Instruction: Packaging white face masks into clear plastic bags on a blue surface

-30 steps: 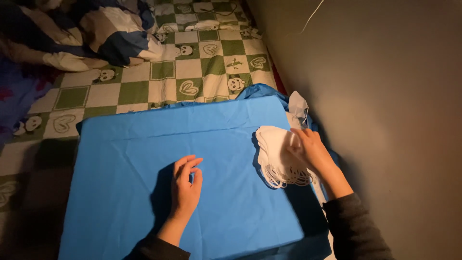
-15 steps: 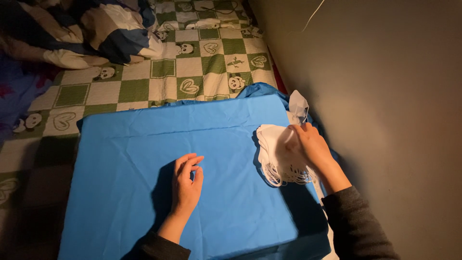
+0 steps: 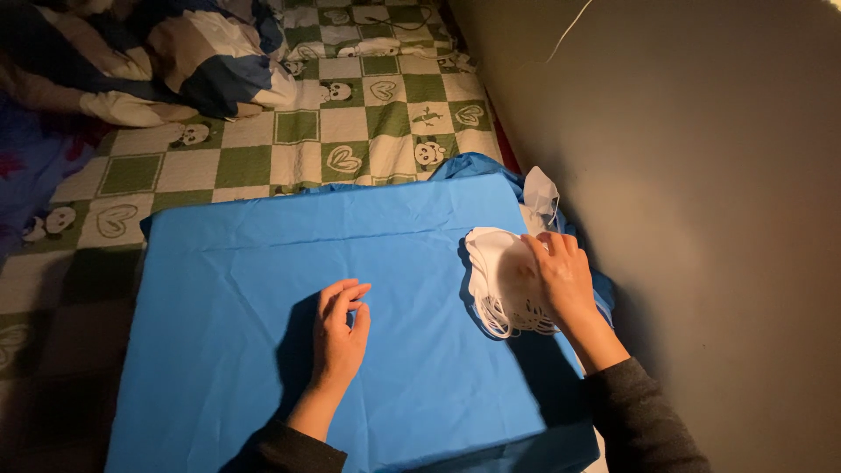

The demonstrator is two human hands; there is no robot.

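Fingers (image 3: 550, 248) of the right hand (image 3: 565, 280) are laid loosely spread on a stack of white masks (image 3: 501, 278) at the blue cloth's (image 3: 263, 263) right edge; the left hand (image 3: 340, 328) is rested empty, fingers loosely curled, mid-cloth, on a checkered bed (image 3: 350, 123).

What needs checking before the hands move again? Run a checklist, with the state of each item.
1. Right hand on the stack of white masks: ok, fingers rest on top of it.
2. Grip on a single mask: cannot tell, the fingers hide the contact.
3. Left hand free: ok, it lies flat and open on the blue cloth, holding nothing.
4. Cloth spread flat: ok, only light creases show.
5. Stack fully on the cloth: ok, though it sits near the right edge.
6. Loose white piece beyond the stack, by the wall: not ok, it lies apart from the stack.
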